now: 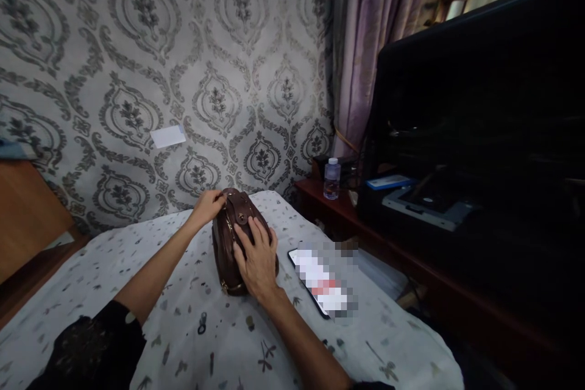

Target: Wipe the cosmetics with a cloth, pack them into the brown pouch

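A dark brown leather bag with gold-coloured zips and a small round metal stud stands on a white bedspread printed with small leaves. At the bag's far left corner, the fingers of my left hand are pinched together near the zip; what they grip is too small to make out. My right hand lies on the bag's right side with its fingers spread over the leather. Just right of that hand is a phone with a lit, partly blurred screen.
Patterned wallpaper stands behind the bed. To the right, a dark red table bears a clear bottle and a large black screen, near a purple curtain. A wooden panel is at the left.
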Demonstrator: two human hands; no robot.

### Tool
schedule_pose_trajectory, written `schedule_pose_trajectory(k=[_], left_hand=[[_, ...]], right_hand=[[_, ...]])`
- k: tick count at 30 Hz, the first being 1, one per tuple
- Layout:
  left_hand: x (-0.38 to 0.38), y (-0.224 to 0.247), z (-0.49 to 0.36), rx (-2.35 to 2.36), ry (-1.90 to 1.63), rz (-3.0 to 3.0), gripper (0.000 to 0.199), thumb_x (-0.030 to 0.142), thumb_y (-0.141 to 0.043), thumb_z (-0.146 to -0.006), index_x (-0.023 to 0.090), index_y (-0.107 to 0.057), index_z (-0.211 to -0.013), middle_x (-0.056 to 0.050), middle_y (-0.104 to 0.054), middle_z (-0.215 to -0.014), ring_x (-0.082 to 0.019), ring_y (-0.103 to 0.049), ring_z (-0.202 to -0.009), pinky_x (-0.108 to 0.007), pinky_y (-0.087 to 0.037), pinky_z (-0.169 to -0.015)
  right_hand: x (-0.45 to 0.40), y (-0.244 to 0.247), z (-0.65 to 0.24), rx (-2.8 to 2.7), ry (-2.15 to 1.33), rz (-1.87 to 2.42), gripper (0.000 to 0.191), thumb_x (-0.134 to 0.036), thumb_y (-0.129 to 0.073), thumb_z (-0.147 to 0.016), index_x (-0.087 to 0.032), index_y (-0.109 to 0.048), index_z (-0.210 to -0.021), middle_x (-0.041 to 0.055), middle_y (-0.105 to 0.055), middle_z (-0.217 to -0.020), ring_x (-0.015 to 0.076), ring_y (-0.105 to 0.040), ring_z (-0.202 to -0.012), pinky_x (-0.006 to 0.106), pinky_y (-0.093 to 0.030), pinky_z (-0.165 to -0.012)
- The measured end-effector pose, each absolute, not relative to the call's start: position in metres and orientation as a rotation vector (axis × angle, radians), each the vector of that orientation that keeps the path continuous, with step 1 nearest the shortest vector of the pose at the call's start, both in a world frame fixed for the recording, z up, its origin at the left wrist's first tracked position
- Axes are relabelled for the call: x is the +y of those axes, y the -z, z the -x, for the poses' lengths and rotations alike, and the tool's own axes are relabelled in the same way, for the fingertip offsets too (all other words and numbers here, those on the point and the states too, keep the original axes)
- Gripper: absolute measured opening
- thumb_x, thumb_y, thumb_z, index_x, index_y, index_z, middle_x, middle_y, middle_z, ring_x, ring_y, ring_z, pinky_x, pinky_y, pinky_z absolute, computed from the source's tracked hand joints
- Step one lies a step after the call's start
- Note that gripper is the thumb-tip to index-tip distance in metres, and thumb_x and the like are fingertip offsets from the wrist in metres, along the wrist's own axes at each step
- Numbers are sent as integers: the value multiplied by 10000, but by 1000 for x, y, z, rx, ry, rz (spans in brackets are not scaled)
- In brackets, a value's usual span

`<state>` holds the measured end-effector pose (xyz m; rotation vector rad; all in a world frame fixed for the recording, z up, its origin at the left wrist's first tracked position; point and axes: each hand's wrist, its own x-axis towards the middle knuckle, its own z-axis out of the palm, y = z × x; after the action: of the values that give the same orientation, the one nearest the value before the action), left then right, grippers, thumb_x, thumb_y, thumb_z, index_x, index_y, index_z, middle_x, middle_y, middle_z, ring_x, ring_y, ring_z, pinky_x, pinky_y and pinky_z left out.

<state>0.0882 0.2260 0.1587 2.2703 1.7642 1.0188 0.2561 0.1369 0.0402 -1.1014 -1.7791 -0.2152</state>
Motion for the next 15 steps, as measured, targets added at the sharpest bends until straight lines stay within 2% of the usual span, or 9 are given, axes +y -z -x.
schedule_pose_trajectory(k=[3, 6, 10, 15], left_hand=[[228, -161, -100, 1729, -1005, -2291, 222, 391, -562, -790, 184, -642, -795, 9, -614, -687, -166, -531, -673, -268, -380, -625], [233, -156, -114, 1683, -954, -2308, 297, 423, -657, -733, 201, -679, -929, -6, -670, -810, -188, -582, -765, -276, -433, -686], [237, -147, -125, 1683, -902, -2326, 327, 388, -739, -669, 226, -708, -952, -21, -688, -870, -223, -601, -869, -311, -456, -787], [239, -144, -123, 1700, -880, -2320, 369, 346, -735, -671, 218, -709, -1015, -34, -684, -939, -236, -603, -911, -342, -456, -848]], right_hand=[[135, -42, -256, -1794, 201, 1087, 406, -281, -485, -979, -293, -540, -1381, 95, -486, -1489, 259, -411, -1380, 533, -190, -1152], [134, -43, -258, -1815, 180, 1079, 410, -279, -466, -983, -281, -532, -1388, 97, -518, -1462, 257, -417, -1379, 542, -183, -1155], [134, -44, -259, -1832, 153, 1067, 411, -284, -461, -981, -268, -533, -1386, 101, -540, -1439, 254, -423, -1371, 532, -194, -1156], [133, -43, -259, -1782, 142, 1031, 389, -288, -453, -980, -220, -549, -1351, 112, -526, -1448, 248, -400, -1382, 519, -174, -1173]])
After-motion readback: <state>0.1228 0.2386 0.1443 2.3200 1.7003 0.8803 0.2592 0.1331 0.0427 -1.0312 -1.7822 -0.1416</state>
